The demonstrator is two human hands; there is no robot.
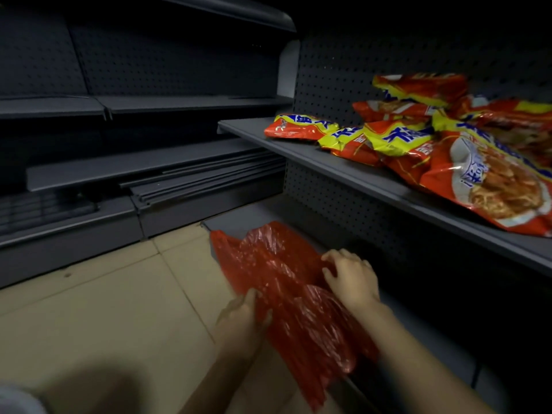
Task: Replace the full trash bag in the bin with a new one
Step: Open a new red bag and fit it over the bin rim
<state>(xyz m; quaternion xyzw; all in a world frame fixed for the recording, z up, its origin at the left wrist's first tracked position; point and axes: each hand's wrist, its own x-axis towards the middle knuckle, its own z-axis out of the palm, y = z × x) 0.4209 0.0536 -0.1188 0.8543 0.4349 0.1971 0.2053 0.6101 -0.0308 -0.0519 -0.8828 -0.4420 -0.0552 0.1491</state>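
Note:
A crumpled red plastic trash bag (283, 282) lies spread over the edge of a low dark shelf and hangs toward the tiled floor. My left hand (245, 315) pinches its left edge between thumb and fingers. My right hand (351, 276) rests on the bag's right side with curled fingers gripping the plastic. No bin is in view.
A dark metal shelf (343, 171) at the right carries several red and yellow noodle packets (418, 144). Dark shelving with no goods (149, 171) runs along the back left. Beige floor tiles (104, 294) fill the lower left. A blurred pale shape sits at the bottom-left corner.

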